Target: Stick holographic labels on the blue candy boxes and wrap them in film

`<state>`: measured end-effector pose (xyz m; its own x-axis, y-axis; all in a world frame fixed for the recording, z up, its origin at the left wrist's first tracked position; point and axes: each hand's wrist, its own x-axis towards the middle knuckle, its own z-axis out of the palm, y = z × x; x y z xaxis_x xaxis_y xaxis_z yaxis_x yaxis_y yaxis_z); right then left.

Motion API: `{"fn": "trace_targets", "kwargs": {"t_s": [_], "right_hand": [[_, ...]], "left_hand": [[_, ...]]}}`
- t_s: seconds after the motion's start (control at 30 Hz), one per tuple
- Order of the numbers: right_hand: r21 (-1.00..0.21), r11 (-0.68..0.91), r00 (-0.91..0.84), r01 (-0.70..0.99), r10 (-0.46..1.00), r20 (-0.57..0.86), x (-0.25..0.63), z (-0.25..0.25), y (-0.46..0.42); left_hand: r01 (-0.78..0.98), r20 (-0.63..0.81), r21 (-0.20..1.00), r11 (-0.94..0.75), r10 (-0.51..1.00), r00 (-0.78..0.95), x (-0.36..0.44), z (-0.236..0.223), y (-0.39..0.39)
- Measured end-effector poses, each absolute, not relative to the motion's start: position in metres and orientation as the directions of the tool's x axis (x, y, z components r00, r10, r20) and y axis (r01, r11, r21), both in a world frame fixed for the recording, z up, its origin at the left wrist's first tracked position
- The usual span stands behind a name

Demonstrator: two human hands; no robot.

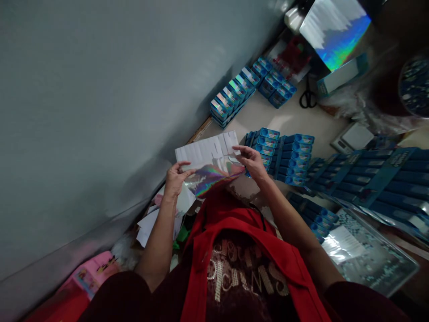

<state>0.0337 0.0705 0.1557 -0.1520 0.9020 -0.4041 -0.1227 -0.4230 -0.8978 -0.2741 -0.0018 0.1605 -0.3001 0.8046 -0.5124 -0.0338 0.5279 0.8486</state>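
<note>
A sheet of stickers (214, 172) with a shiny rainbow surface and a row of white strips along its far side is held between my two hands. My left hand (176, 179) pinches its left end, thumb and fingers on the edge. At the other end, my right hand (253, 162) has its fingertips closed on the sheet near the white strips. Just right of my right hand stand stacked small blue boxes (268, 141), some partly hidden by the hand. Blue boxes with shiny stickers on their ends (231, 96) line the wall side of the table.
Black scissors (307, 95) lie on the table (284, 114) near another rainbow sheet (335, 27). Bundled blue boxes (378, 179) fill the right side. A white scale-like device (355, 136) sits behind them. Loose papers (150, 226) lie below my left forearm, beside the wall (100, 89).
</note>
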Motion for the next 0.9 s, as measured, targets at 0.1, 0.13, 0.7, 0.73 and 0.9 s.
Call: {"fn": "trace_targets", "kwargs": {"t_s": [0.1,0.13,0.7,0.73,0.9], "right_hand": [[-0.897,-0.427,-0.199,-0.118,0.895,-0.400,0.036,0.156,0.072],[-0.898,-0.425,-0.202,-0.114,0.895,-0.398,0.038,0.156,0.073],[-0.876,-0.443,-0.097,-0.190,0.897,-0.432,0.033,0.159,0.075],[-0.874,-0.444,-0.078,-0.197,0.896,-0.438,0.033,0.159,0.073],[-0.963,-0.262,-0.034,0.058,0.964,-0.264,0.041,0.157,0.072]], "left_hand": [[-0.037,-0.491,0.858,0.513,0.794,-0.358,-0.272,0.165,0.007],[-0.027,-0.488,0.859,0.511,0.801,-0.347,-0.272,0.168,0.010],[0.186,-0.443,0.850,0.493,0.860,-0.255,-0.292,0.184,0.033],[0.165,-0.460,0.847,0.506,0.852,-0.251,-0.292,0.183,0.034],[0.323,-0.324,0.854,0.408,0.903,-0.284,-0.283,0.188,0.038]]}}
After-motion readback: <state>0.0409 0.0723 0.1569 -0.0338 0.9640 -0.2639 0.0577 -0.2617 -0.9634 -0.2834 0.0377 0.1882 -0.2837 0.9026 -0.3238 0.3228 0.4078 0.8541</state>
